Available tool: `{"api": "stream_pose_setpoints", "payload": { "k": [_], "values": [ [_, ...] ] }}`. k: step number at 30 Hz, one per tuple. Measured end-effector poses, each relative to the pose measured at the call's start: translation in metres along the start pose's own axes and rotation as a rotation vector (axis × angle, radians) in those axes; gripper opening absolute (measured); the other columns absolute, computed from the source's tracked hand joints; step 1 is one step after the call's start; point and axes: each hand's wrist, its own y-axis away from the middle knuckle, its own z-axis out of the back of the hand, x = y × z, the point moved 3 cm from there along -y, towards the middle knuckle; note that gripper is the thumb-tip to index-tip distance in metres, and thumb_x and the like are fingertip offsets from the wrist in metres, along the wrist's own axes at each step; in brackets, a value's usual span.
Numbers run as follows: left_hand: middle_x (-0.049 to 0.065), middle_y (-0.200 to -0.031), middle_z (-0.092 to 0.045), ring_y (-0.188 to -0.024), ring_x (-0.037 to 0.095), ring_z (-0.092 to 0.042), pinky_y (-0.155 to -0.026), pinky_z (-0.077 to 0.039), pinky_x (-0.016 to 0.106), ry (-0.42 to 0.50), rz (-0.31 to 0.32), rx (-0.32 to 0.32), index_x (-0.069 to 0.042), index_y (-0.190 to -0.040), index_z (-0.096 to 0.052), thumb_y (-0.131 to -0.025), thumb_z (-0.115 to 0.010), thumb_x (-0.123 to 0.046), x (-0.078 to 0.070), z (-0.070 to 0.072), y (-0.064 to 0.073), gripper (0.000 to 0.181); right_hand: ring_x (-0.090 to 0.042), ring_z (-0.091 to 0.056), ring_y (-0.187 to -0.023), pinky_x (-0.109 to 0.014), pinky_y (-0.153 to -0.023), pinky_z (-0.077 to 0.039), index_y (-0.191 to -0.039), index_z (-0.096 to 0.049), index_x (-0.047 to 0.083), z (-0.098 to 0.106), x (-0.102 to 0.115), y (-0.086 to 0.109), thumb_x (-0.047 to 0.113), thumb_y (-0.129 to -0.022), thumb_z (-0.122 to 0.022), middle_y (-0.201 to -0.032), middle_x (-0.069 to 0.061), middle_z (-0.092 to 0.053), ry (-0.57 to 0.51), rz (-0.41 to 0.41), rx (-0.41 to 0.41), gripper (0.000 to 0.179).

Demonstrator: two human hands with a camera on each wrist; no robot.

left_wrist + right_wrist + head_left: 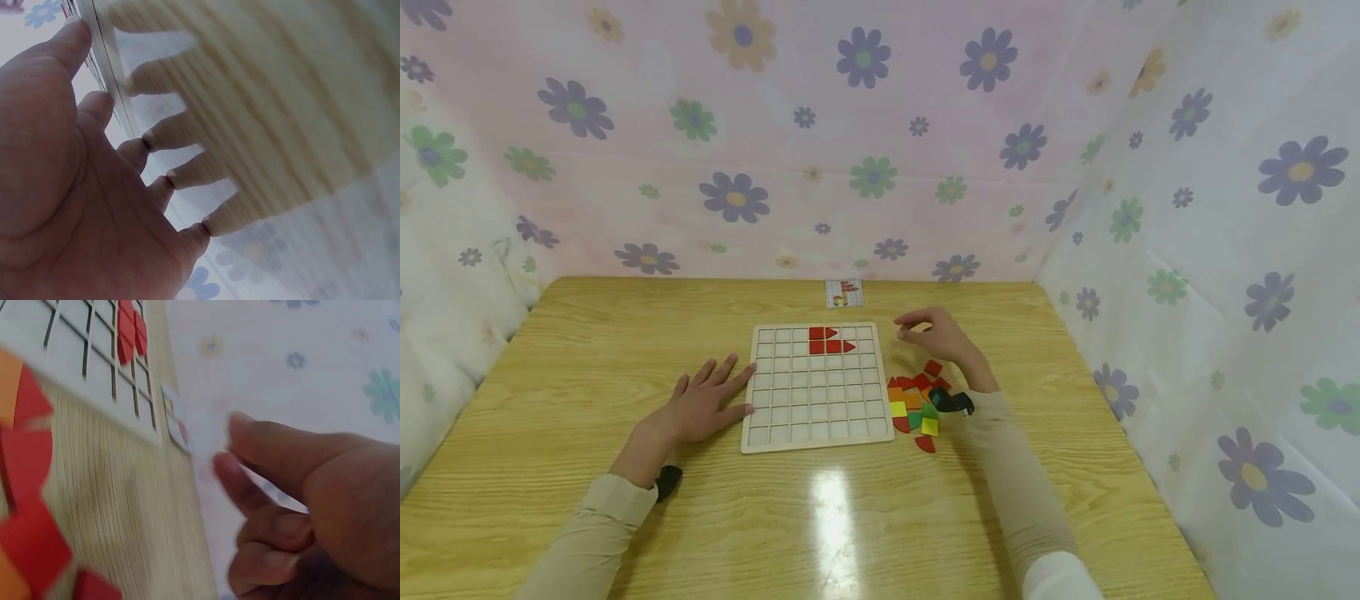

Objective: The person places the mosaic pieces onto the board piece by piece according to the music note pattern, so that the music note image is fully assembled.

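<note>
A wooden grid board [817, 442] lies on the table. In its upper rows sit red square tiles [816, 333] and red pointed tiles [848, 347]. My left hand [698, 410] is spread flat beside the board, thumb and a fingertip touching its left edge. My right hand [938, 335] hovers past the board's upper right corner. In the right wrist view its thumb [265, 440] and index finger are bent towards each other with nothing between them, the other fingers curled. Below it is a loose pile of coloured tiles [913, 400], partly hidden by the wrist camera.
A small printed card [845, 293] with a coloured pattern on a grid lies behind the board, near the table's [587, 367] back edge. A red quarter-round tile [926, 443] lies at the near end of the pile. Flowered cloth [865, 150] hangs behind and at both sides.
</note>
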Motion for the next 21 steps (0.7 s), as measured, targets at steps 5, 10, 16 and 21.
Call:
{"api": "stream_pose_setpoints", "payload": {
  "k": [5,10,16,21],
  "values": [
    [0.028,-0.167,-0.014,-0.15,0.058,-0.007,-0.111,-0.005,0.08,-0.002,-0.003,-0.005,-0.01,-0.161,-0.03,-0.104,-0.055,-0.046,-0.001,0.001,0.001,0.073,-0.036,-0.064,-0.116,-0.05,-0.095,-0.054,-0.13,-0.068,-0.002,0.016,-0.023,0.021,0.011,-0.098,-0.066,-0.128,-0.021,-0.068,0.092,-0.08,0.12,0.034],
    [0.029,-0.166,-0.015,-0.149,0.059,-0.008,-0.11,-0.006,0.08,-0.005,-0.006,-0.01,-0.009,-0.161,-0.031,-0.104,-0.056,-0.046,0.0,0.001,0.001,0.072,-0.038,-0.061,-0.122,-0.053,-0.103,-0.049,-0.123,-0.072,-0.002,0.021,-0.037,0.032,0.012,-0.092,-0.076,-0.125,-0.02,-0.07,0.105,-0.173,0.144,0.034],
    [0.028,-0.167,-0.013,-0.15,0.058,-0.006,-0.111,-0.005,0.08,-0.008,-0.001,0.0,-0.01,-0.162,-0.029,-0.104,-0.055,-0.046,0.002,0.001,0.001,0.072,-0.035,-0.06,-0.119,-0.052,-0.106,-0.046,-0.11,-0.078,0.004,0.018,-0.046,0.035,0.016,-0.087,-0.082,-0.119,-0.014,-0.073,0.108,-0.239,0.098,0.026],
    [0.028,-0.167,-0.014,-0.15,0.058,-0.007,-0.111,-0.005,0.08,0.001,-0.008,-0.005,-0.01,-0.161,-0.03,-0.104,-0.054,-0.047,0.0,0.001,0.002,0.072,-0.033,-0.061,-0.114,-0.051,-0.104,-0.047,-0.109,-0.076,0.002,0.015,-0.05,0.036,0.015,-0.087,-0.082,-0.116,-0.015,-0.072,0.104,-0.229,0.048,0.025]
  ]
}}
